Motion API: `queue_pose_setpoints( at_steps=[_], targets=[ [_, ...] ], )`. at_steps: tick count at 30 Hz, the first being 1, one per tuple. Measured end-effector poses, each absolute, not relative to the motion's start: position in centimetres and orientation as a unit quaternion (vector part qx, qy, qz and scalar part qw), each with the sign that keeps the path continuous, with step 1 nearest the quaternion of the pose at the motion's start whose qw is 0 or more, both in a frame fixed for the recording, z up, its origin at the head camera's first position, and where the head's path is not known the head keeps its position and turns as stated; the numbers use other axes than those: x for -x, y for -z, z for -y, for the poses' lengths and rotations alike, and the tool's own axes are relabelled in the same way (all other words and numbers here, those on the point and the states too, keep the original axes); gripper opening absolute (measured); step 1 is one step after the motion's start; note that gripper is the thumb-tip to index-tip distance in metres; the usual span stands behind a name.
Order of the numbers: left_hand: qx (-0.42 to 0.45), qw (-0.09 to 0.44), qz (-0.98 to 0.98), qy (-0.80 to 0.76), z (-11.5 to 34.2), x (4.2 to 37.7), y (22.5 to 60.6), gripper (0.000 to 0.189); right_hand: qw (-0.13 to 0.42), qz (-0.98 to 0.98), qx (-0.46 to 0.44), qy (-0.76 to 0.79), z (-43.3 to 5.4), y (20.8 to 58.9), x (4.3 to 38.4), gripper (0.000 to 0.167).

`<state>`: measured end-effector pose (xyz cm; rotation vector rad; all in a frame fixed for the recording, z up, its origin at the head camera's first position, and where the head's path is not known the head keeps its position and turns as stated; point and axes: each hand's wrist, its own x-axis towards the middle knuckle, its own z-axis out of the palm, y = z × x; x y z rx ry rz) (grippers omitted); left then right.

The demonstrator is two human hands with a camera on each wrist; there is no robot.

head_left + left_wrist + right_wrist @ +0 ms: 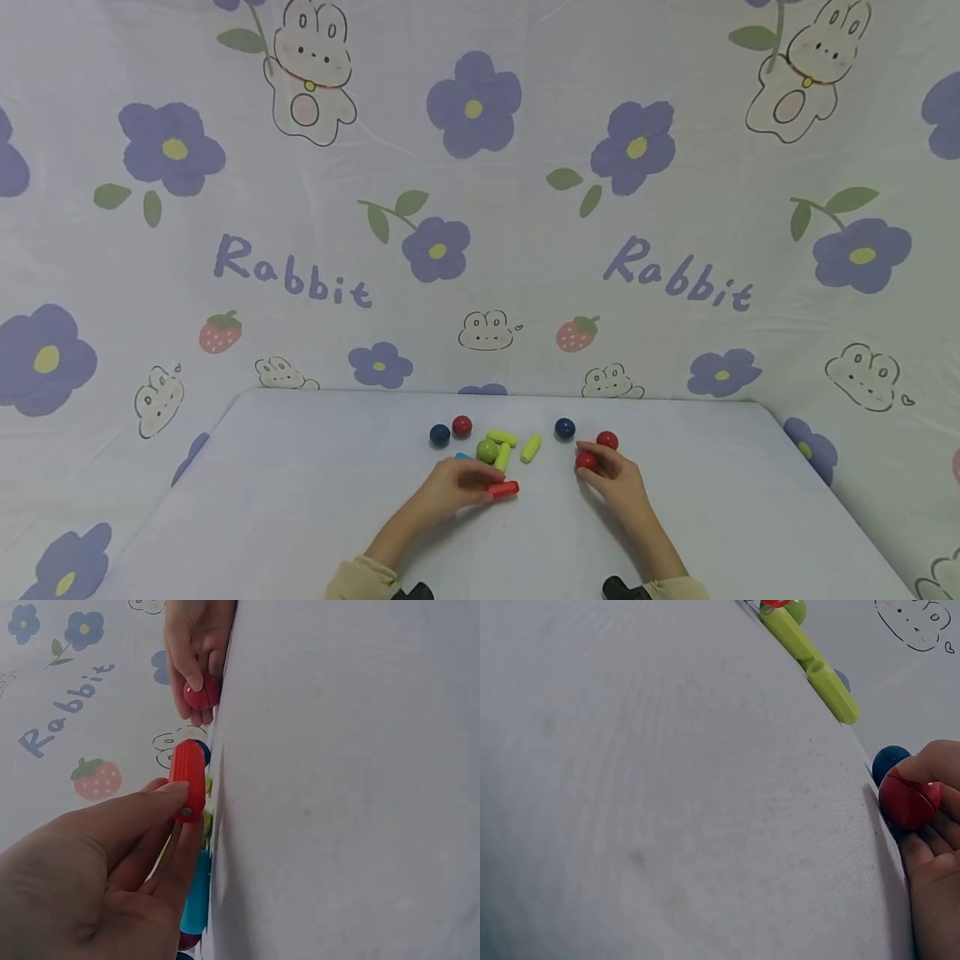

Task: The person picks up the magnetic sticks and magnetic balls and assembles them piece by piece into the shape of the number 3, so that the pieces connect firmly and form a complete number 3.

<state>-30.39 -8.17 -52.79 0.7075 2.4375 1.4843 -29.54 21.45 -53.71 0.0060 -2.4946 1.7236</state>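
Observation:
My left hand (455, 486) pinches a short red ridged stick (506, 490) between thumb and fingers; the left wrist view shows the stick (188, 780) standing up from the fingertips. My right hand (617, 485) holds a red ball (586, 461) between thumb and fingers, and in the right wrist view a thin seam runs across this ball (909, 801). Just past the left fingers lie a green ball (487, 451) and a yellow-green stick (502, 457). A blue stick (463, 456) is mostly hidden behind the left hand. Behind the right hand sits another red ball (607, 439).
Two more yellow-green sticks, one flat (502, 437) and one slanted (531, 448), lie between the hands. Dark blue balls rest at left (439, 435) and right (565, 429), with a red ball (462, 426) at left. A patterned cloth (525, 250) hangs behind the white table (300, 500).

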Motion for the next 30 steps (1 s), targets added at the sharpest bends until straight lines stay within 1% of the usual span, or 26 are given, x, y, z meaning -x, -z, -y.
queue_pose_setpoints(
  at_steps=[8,13,19,30],
  targets=[
    [-0.266,0.123,-0.804,-0.517,8.49,30.21,53.05,0.031,0.059,0.822,-0.003,-0.566,-21.51,54.15,29.63,0.041],
    [-0.268,0.145,-0.793,-0.528,8.68,30.27,53.55,0.031,0.061,0.822,-0.003,-0.566,-21.58,54.16,29.49,0.042],
    [-0.279,0.14,-0.788,-0.53,8.76,30.02,53.67,0.032,0.058,0.819,0.002,-0.571,-21.54,54.18,29.53,0.043],
    [-0.264,0.129,-0.815,-0.5,8.75,29.49,53.49,0.03,0.069,0.834,-0.004,-0.548,-21.37,54.29,29.42,0.044]
  ],
)
